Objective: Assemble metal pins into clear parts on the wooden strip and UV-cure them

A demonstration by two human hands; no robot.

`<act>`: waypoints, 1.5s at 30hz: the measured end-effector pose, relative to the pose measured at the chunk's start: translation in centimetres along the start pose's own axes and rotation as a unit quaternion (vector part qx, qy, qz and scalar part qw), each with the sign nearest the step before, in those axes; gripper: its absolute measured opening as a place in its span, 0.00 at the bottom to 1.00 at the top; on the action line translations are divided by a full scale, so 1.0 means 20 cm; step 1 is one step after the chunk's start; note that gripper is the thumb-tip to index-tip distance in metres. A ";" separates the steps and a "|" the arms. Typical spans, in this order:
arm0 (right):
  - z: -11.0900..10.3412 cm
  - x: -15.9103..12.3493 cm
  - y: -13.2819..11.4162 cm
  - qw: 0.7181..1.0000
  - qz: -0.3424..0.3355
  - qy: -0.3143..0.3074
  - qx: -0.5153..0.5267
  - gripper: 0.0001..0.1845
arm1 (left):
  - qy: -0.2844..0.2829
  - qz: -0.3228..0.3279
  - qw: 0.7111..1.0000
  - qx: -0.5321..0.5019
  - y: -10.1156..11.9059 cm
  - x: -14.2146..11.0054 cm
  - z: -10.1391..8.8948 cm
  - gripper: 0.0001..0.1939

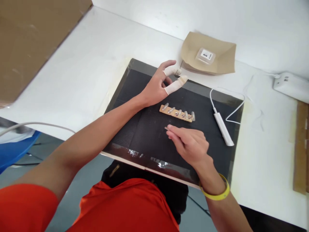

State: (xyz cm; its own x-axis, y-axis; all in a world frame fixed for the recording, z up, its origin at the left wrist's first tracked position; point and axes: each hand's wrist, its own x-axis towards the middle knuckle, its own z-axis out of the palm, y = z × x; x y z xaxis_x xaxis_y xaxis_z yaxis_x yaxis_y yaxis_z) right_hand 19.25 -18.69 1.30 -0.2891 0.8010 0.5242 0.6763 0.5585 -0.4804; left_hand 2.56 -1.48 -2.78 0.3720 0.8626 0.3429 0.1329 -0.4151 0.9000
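Right hand's fingers (193,146) pinch a small thin piece (166,128), too blurred to name; left hand's fingers (154,88) are spread. The tan strip with clear capsules (174,113), on the black ribbed mat (145,125), should be light; its bare edges suit gripping.

Left arm (96,132) outstretched, left hand (156,86) loosely open; right hand (191,145) closer in, fingertips pinched against thumb.

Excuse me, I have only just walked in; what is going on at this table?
A person's right hand pinches a small piece, too small to identify, by a strip bearing clear pieces on the black mat. The left hand, two fingers wearing white covers, is open beside the strip. Behind, a paper tray holds a clear case.
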 end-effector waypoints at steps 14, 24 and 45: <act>0.01 0.01 0.03 0.985 0.133 0.096 -0.045 0.09 | 0.000 -0.008 1.000 0.016 0.03 -0.01 0.01 0.25; 0.01 0.03 -0.01 0.990 0.108 0.079 -0.048 0.07 | -0.010 -0.018 0.999 0.036 0.04 -0.01 0.00 0.29; -0.05 0.02 0.04 0.982 0.153 0.095 -0.048 0.08 | -0.004 -0.011 1.000 0.010 0.03 0.00 0.00 0.26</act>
State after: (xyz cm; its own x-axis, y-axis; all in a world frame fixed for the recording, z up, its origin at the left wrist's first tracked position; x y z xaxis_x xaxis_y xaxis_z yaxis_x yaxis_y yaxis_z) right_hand 20.30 -18.13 1.77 0.0637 0.8680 0.4924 0.7752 0.2678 -0.5722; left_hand 2.56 -1.77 -2.25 0.3763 0.8695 0.3199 0.1594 -0.4008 0.9022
